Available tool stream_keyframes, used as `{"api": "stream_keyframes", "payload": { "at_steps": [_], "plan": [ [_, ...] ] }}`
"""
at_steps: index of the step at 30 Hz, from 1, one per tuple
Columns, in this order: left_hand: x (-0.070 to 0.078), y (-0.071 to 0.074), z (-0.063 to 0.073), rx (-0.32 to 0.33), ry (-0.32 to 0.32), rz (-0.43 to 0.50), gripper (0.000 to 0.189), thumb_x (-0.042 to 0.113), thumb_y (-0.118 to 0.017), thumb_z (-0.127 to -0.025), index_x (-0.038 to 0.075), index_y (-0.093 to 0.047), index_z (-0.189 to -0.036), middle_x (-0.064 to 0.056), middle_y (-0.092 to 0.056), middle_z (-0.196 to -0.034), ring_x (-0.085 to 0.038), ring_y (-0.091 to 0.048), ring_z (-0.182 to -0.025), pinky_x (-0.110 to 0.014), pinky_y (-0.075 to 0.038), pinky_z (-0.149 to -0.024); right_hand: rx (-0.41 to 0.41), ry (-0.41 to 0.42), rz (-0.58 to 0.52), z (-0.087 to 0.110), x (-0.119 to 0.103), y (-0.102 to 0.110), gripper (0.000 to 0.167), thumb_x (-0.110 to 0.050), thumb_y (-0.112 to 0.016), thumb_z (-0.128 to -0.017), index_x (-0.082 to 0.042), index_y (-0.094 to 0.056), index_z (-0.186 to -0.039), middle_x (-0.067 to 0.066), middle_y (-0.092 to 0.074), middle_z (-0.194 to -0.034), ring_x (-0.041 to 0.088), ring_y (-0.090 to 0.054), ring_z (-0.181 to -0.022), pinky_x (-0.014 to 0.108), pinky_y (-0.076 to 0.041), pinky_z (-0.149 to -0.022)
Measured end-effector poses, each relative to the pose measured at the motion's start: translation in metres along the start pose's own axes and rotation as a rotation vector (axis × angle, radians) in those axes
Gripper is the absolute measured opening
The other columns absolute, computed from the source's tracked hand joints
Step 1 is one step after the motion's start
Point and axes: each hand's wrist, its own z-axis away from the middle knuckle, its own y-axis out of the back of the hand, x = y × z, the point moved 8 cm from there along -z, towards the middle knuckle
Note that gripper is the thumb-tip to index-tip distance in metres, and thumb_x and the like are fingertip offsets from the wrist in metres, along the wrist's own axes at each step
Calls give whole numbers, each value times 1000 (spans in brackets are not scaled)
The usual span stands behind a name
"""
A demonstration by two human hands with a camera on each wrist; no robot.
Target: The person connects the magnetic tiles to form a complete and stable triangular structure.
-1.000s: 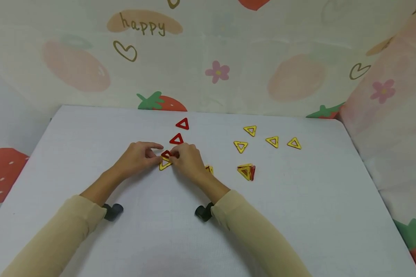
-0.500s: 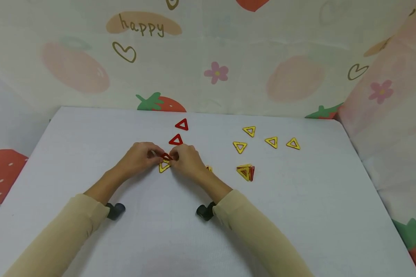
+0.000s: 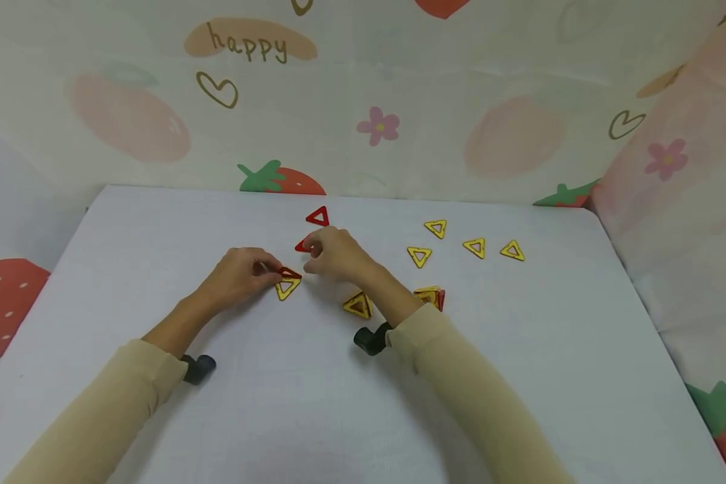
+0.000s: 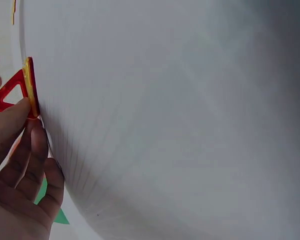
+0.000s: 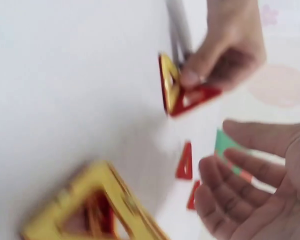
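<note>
My left hand pinches a red triangle tile between thumb and fingers. The tile stands tilted at the back edge of a yellow triangle tile, touching it; in the left wrist view the yellow one shows as a thin edge with a red edge along it. My right hand hovers over a loose red triangle tile, partly covering it in the head view. Its fingers are loosely bent with nothing between them. Farther back lies another red triangle tile.
Two small closed triangle shapes of yellow and red tiles sit right of the hands: one nearer shape and one farther shape, partly behind the right forearm. Several loose yellow tiles, among them one yellow tile, lie at the back right of the white table.
My right hand has let go of the tiles at the left hand and moved back and right, over the nearer loose red tile. The left hand stays in place, gripping the red tile.
</note>
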Motion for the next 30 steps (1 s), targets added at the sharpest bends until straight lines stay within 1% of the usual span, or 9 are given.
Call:
{"api": "stream_keyframes", "payload": {
  "at_steps": [4,9,13,16,21,24,30],
  "plan": [
    [0,0,0,9,13,-19,15,5,-75,-88,-1,-74,-101,-12,-72,-98,-24,-62,-85,-39,-51,-79,-54,75,-6,-7,1,13,47,-13,-72,-92,-4,-58,-136,11,-64,-121,23,-60,-105,33,-49,-90],
    [-1,1,0,17,26,-27,15,6,-75,-88,0,-74,-101,-11,-72,-97,-24,-61,-84,-39,-50,-77,-100,129,4,-19,10,22,54,-12,-73,-91,-3,-53,-141,13,-61,-130,24,-64,-107,35,-48,-95],
    [-2,2,1,24,40,-28,14,7,-75,-88,0,-74,-100,-11,-72,-96,-24,-61,-84,-38,-50,-77,-131,127,23,-29,22,21,56,-12,-73,-91,-5,-52,-142,10,-58,-137,23,-62,-109,32,-48,-94],
    [-3,4,2,25,51,-33,16,8,-74,-89,-1,-74,-102,-12,-72,-98,-24,-61,-85,-39,-50,-78,-162,108,37,-35,30,17,58,-12,-73,-91,-8,-51,-144,6,-53,-143,20,-60,-108,29,-48,-90],
    [-5,5,1,38,77,-46,18,10,-74,-90,-1,-74,-104,-12,-72,-97,-24,-60,-86,-39,-50,-78,-190,113,94,-40,32,14,58,-14,-71,-92,-10,-50,-146,5,-49,-146,20,-57,-104,27,-47,-86],
    [-6,5,0,49,85,-44,18,10,-74,-89,-1,-74,-104,-12,-71,-97,-25,-60,-85,-39,-50,-77,-197,130,123,-42,31,13,56,-13,-68,-94,-10,-50,-146,7,-48,-146,21,-56,-104,28,-47,-88],
    [-7,5,1,58,102,-40,19,10,-73,-90,-1,-73,-105,-13,-71,-98,-25,-60,-85,-38,-50,-77,-176,176,184,-47,32,11,52,-13,-65,-96,-8,-50,-145,8,-45,-148,21,-53,-106,28,-44,-95]
  ]
}}
